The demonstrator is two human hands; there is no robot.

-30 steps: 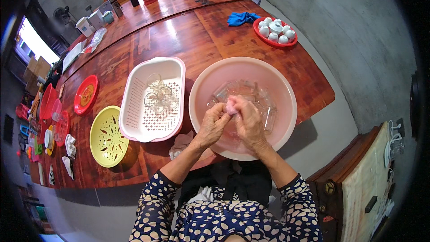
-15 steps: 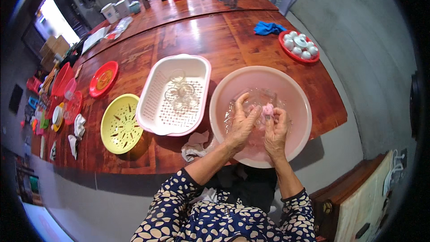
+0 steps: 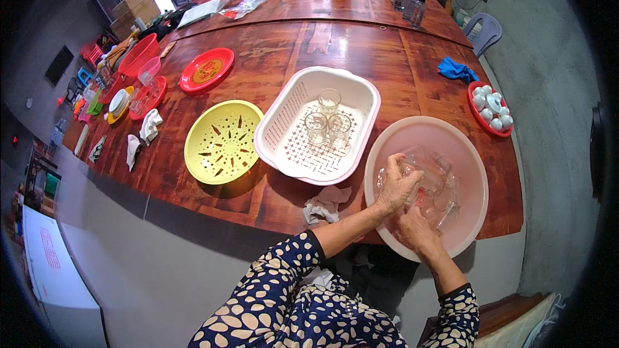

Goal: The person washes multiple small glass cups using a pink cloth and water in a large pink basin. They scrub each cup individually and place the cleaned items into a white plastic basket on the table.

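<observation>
Both of my hands are inside the pink basin (image 3: 477, 174), low over the water. My left hand (image 3: 400, 185) is curled around a clear drinking glass, its rim and wall hard to make out against the water. My right hand (image 3: 420, 229) presses in from below, fingertips at the glass with a small pink cloth (image 3: 422, 198) between them, partly hidden. Other clear glasses (image 3: 446, 201) lie in the basin to the right of my hands. Left of the basin, a white basket (image 3: 277, 138) with a slotted bottom holds three clear glasses (image 3: 329, 125).
A yellow colander (image 3: 219, 145) stands left of the basket. A crumpled cloth (image 3: 327, 203) lies at the near table edge. Far right are a red plate of white teacups (image 3: 491, 108) and a blue cloth (image 3: 458, 69). A red plate (image 3: 206, 69) and several dishes sit leftward.
My view has turned left. My hands, formerly apart with the pink cloth in the right fingers, have come together lower in the basin around a glass.
</observation>
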